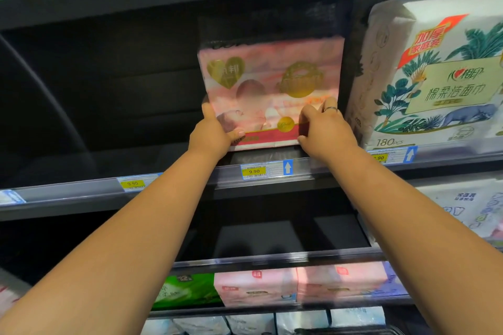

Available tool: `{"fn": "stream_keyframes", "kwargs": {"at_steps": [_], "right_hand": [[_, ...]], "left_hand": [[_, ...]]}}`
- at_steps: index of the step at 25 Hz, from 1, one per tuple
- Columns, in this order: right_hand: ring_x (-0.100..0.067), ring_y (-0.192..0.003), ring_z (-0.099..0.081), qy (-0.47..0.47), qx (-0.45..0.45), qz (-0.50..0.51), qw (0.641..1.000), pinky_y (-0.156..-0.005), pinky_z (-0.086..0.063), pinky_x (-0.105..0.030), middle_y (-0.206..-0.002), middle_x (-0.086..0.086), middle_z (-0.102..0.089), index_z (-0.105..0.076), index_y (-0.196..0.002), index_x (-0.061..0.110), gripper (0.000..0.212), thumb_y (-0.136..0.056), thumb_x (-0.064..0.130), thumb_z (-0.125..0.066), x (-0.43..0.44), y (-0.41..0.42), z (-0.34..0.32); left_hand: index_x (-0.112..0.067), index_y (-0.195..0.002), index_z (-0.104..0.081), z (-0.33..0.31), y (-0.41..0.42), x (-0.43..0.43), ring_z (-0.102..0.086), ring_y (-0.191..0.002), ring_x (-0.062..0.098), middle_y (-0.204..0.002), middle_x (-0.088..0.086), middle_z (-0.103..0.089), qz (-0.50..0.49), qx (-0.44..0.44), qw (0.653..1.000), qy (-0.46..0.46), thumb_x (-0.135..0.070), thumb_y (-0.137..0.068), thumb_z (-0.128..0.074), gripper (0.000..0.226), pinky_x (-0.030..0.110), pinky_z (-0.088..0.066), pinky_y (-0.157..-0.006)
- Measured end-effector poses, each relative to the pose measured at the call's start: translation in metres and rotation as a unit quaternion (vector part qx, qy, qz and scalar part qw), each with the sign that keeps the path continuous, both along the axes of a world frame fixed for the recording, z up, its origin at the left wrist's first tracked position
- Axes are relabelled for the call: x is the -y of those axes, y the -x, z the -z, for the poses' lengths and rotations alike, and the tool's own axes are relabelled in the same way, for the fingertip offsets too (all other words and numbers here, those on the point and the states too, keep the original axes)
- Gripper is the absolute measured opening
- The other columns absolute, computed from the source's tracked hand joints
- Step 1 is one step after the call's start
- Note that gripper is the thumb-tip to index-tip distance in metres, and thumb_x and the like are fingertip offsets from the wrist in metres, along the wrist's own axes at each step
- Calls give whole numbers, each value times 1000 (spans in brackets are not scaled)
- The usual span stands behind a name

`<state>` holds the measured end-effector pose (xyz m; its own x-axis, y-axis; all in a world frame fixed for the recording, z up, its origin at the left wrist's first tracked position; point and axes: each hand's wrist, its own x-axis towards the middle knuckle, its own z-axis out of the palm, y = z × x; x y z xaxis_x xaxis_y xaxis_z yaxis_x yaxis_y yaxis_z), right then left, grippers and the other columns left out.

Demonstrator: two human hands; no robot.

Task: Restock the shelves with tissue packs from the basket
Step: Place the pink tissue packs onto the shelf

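Left hand [215,132] and right hand [324,128] fingers [309,114] curl around pink tissue pack [272,84].

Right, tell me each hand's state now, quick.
Left hand: gripping the pink tissue pack at its lower left corner.
Right hand: gripping the same pack at its lower right edge.

Head-worn camera faces the shelves [81,193] from close by.
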<state>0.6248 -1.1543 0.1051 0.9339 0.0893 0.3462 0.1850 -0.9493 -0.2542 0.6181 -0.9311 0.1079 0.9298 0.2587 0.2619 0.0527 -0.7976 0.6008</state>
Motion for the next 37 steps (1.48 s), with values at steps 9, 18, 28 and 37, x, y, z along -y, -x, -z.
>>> {"fn": "stream_keyframes", "kwargs": {"at_steps": [9,18,28,37], "right_hand": [[-37,-123,-41,-17,5,9,1000,-95,-43,-47,-138,-14,-34,-43,-136,17,57,-91,50,-56,-6,25,12],[-26,-150,-2,16,30,73,997,-118,-7,-52,-161,-8,-16,-21,-153,19,71,-96,58,-36,-24,110,43],[-36,-139,-37,44,-43,216,974,-105,-31,-63,-146,-12,-47,-47,-142,14,71,-88,59,-38,-39,269,133],[-41,-126,-50,38,-189,375,907,-97,-39,-64,-136,-17,-55,-53,-136,15,71,-79,57,-59,-26,439,234]], "left_hand": [[-21,-147,-21,-1,49,-8,-56,-111,28,-130,7,-55,25,-17,997,-77,-45,-83,-69,84,35,-46,-83],[-17,-149,-26,32,105,3,-17,-147,25,-156,6,-27,143,94,967,-190,-46,-88,-61,76,44,-19,-119],[-21,-151,-24,118,194,11,-1,-149,23,-162,3,-8,393,49,903,-165,-44,-88,-63,78,34,-9,-119],[-13,-150,-26,224,295,63,-27,-142,32,-156,14,-26,573,-95,794,-179,-48,-83,-62,84,42,-25,-114]]}}
